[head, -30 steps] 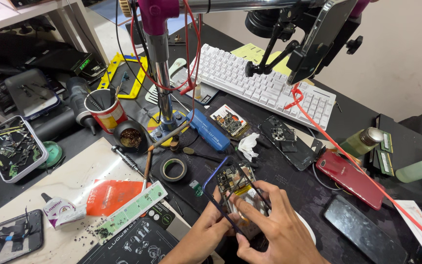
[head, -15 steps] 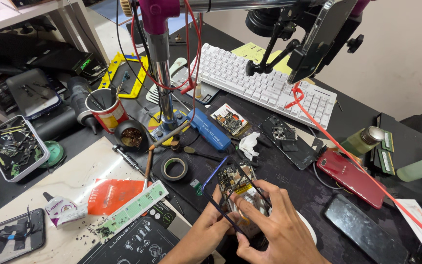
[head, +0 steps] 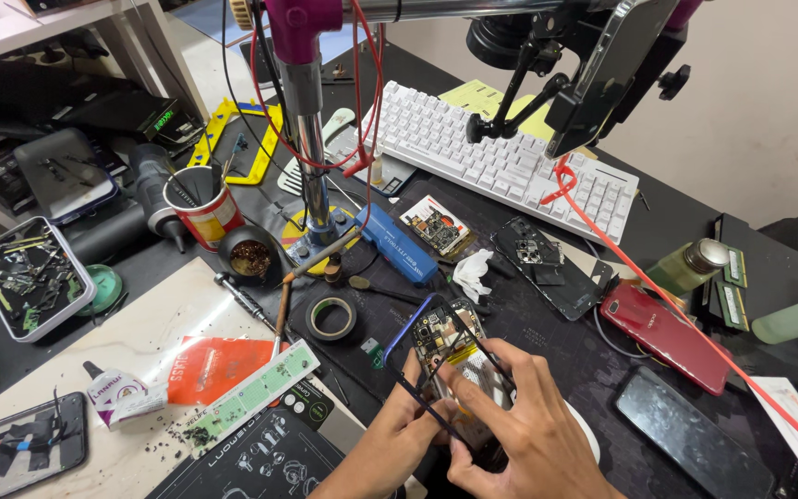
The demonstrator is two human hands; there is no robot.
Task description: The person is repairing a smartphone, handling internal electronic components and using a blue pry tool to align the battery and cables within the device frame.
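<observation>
Both hands close around an opened phone (head: 450, 356) held near the front of the surface (head: 556, 323). Right hand (head: 519, 430): grip closed on its lower edge. Left hand (head: 399, 434): fingers curled under its frame, partly hidden. Beyond: tape roll (head: 332, 318), red phone (head: 665, 334), white keyboard (head: 501, 159).

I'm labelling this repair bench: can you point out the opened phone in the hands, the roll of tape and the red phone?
opened phone (head: 441, 334), head view, on its exposed circuit board.
roll of tape (head: 332, 317), head view, on the roll's ring.
red phone (head: 665, 336), head view, on the middle of its back cover.
</observation>
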